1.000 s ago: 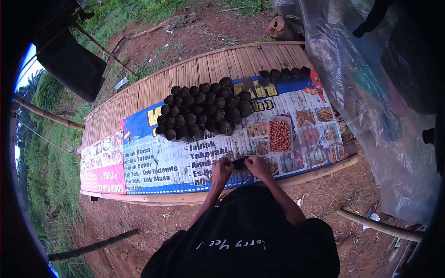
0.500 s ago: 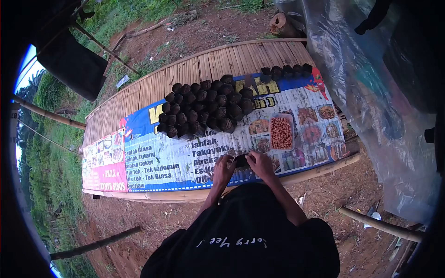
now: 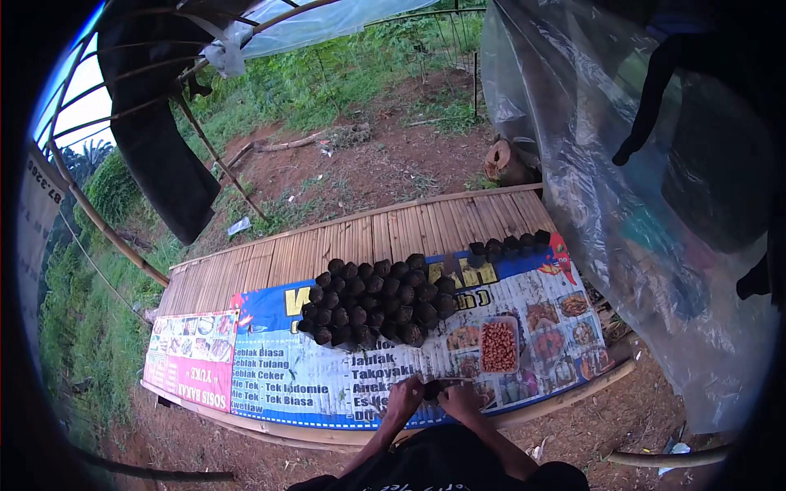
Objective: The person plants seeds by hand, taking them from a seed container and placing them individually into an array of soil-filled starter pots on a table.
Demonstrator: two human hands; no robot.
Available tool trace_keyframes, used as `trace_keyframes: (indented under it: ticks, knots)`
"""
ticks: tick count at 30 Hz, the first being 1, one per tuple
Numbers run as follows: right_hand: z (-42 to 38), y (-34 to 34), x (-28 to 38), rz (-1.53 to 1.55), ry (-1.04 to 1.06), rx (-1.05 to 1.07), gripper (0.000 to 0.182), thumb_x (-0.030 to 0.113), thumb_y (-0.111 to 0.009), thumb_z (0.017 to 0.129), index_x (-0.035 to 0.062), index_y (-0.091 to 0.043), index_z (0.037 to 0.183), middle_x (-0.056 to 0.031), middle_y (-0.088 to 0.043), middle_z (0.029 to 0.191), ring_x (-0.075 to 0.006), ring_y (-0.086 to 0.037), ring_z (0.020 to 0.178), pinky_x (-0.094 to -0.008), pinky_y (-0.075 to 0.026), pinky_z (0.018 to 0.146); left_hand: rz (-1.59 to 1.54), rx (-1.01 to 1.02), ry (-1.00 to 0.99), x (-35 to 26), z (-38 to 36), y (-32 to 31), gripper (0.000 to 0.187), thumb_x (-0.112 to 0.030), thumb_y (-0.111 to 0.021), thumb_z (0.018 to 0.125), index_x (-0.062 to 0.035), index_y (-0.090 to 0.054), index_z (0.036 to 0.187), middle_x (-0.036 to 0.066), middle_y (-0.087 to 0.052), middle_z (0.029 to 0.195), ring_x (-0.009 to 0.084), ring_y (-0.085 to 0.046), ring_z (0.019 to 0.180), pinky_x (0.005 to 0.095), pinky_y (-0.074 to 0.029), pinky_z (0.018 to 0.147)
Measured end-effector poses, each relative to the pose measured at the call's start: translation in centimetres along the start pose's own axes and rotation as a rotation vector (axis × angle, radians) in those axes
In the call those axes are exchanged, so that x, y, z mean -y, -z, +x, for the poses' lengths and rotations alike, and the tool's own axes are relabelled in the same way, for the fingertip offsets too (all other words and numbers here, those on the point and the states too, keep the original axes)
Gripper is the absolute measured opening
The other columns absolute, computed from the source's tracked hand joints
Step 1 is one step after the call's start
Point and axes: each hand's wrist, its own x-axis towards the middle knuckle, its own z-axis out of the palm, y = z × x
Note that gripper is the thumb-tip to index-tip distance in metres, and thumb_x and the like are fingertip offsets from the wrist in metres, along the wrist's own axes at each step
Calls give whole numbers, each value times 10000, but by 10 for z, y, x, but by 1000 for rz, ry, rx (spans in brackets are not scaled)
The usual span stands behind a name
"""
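Observation:
Low over the near edge of the banner-covered table, my left hand (image 3: 404, 399) and my right hand (image 3: 460, 402) face each other. Between them is a small black plastic bag (image 3: 431, 391), pinched by the fingers of both hands. Its opening and contents are too dark to make out. Beyond the hands, many similar black bags filled with dark soil (image 3: 372, 303) stand packed together. To the right of them sits a clear plastic tub (image 3: 517, 348) holding reddish-brown seeds or peanuts (image 3: 498, 345).
A short row of black bags (image 3: 512, 245) stands at the back right. The printed banner (image 3: 278, 360) covers much of the bamboo-slat table (image 3: 352, 237). Clear plastic sheeting (image 3: 589, 180) hangs on the right, and a bamboo pole (image 3: 110, 221) slants at the left.
The head view has tilted up, so the table and hands appear lower and more ground shows behind. Both hands keep hold of the black bag at about the same place over the table.

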Motion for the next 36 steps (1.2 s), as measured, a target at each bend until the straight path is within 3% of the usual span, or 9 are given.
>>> trace_keyframes:
  ticks: [5, 8, 10, 14, 30, 32, 36]
  knots:
    - [1, 0, -3, -34, 43, -44, 335, 410, -587, 835, 105, -724, 812, -172, -684, 759, -361, -665, 777, -483, -524, 687, -51, -29, 60, 9, -10, -2, 104, -94, -626, 793, -3, -644, 842, 200, -684, 811, 404, -666, 774, 468, -532, 706]
    - [13, -14, -18, 84, -18, 40, 343, 405, -573, 842, 100, -728, 826, -170, -674, 705, -363, -670, 714, -462, -532, 663, -71, -46, 61, 12, -7, -6, 120, -110, -633, 791, -4, -646, 846, 205, -684, 813, 402, -669, 781, 466, -532, 720]
    - [9, -8, -10, 53, 68, -76, 355, 402, -562, 847, 88, -726, 843, -173, -665, 677, -363, -670, 677, -451, -534, 651, -40, -18, 136, 0, -11, 1, 154, -145, -641, 784, -2, -654, 842, 208, -685, 818, 400, -671, 785, 464, -534, 731]
    - [13, -10, -11, 54, 19, 49, 359, 400, -561, 849, 79, -720, 849, -181, -672, 716, -368, -671, 720, -463, -532, 680, 10, -24, 169, 19, -13, -11, 185, -176, -648, 775, -5, -664, 842, 210, -685, 821, 400, -671, 782, 462, -536, 737]
    - [20, 0, -12, 203, -96, 95, 373, 411, -571, 850, 66, -713, 854, -194, -680, 799, -385, -667, 793, -472, -521, 724, -53, -34, 149, 21, -2, -18, 177, -165, -667, 763, -2, -654, 834, 185, -686, 821, 372, -676, 768, 454, -531, 719]
    - [13, 16, 1, 267, -79, -32, 353, 391, -590, 839, 64, -723, 841, -203, -675, 780, -390, -663, 783, -465, -525, 717, -79, -34, 143, 8, -1, -10, 174, -161, -662, 762, -1, -655, 830, 178, -687, 802, 357, -682, 762, 448, -532, 717]
    - [26, -3, -16, 192, -126, 52, 363, 394, -588, 845, 59, -718, 900, -220, -673, 815, -396, -660, 806, -472, -522, 722, -67, -13, 190, 14, 1, -18, 157, -139, -655, 763, 9, -652, 818, 169, -688, 780, 322, -691, 740, 405, -533, 685]
